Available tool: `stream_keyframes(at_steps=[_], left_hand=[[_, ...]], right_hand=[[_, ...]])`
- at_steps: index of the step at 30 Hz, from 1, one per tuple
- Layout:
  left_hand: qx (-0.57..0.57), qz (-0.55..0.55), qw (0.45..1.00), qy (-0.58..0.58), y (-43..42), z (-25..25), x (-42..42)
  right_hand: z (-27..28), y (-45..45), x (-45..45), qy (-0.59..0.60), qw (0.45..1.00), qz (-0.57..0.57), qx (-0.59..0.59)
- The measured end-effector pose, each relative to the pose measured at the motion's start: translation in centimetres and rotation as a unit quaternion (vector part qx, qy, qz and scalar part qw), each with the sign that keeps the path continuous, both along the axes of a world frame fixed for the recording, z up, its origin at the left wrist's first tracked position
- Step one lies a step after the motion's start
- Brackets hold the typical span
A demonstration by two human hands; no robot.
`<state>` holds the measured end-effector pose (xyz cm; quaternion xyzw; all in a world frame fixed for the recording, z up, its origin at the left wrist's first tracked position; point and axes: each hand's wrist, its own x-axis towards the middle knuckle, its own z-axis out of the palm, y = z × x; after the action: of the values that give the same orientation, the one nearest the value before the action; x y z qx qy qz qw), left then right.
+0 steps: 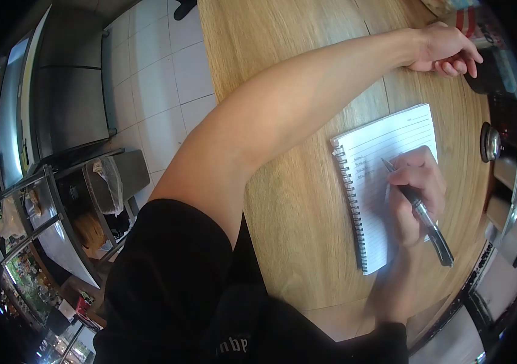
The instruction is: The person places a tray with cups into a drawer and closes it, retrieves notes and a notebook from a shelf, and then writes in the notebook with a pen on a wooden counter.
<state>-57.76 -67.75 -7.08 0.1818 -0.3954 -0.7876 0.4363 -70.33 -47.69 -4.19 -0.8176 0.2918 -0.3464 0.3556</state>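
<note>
My right hand (419,194) holds a dark pen (431,230) with a clear grip and metal tip, slanting across the notebook. The pen's tip is over the lined page, near a few short lines of handwriting at the page's left side. This spiral notebook (371,209) lies open on the wooden table (295,242), its wire binding along the left edge. My left hand (446,53) is far from the page at the upper right, beside a dark object (492,70). Its fingers are loosely bent, the index finger apart, and nothing shows in them.
A round metal object (490,142) sits by the table's right edge. Striped packaging (468,24) is at the upper right. Left of the table are a tiled floor (149,79), a large dark cabinet (70,91) and a metal rack (58,218) holding bags.
</note>
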Motion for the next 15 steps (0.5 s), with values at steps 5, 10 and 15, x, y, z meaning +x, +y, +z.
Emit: stream_keyframes(at_steps=[5, 10, 15], left_hand=[[-0.018, -0.001, 0.999, -0.043, -0.4, -0.4, -0.5], [-0.195, 0.228, 0.931, -0.206, 2.4, 0.3, 0.6], [-0.076, 0.56, 0.736, -0.374, 20.3, 3.4, 7.1]], right_hand=[[-1.6, 0.9, 0.0, -0.022, 0.974, -0.224, -0.039], [-5.8, -0.7, -1.1, -0.161, 0.921, -0.34, 0.099], [-2.0, 1.5, 0.0, 0.266, 0.884, -0.359, -0.135]])
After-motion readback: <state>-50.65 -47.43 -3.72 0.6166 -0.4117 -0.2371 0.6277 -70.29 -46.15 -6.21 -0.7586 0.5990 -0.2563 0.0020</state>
